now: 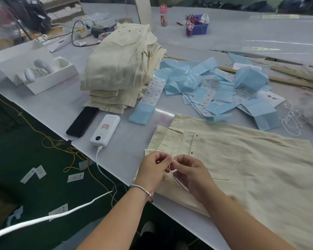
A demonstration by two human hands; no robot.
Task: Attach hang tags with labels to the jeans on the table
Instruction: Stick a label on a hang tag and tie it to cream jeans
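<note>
Over the near corner of the spread jeans (242, 168), the left hand (153, 170) and right hand (190, 173) both pinch 1 thin tag loop (177, 179), not visibly fastened yet, while the folded stack (119, 69) beyond the jeans shows no tags.

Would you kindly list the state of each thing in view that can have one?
left hand: pinching a small white piece
right hand: pinching the same piece
cream jeans: laid flat under the hands
jeans stack: folded, piled
phone: screen dark
power bank: cable plugged in
white box: lid open
label strips: loose, tangled
</note>
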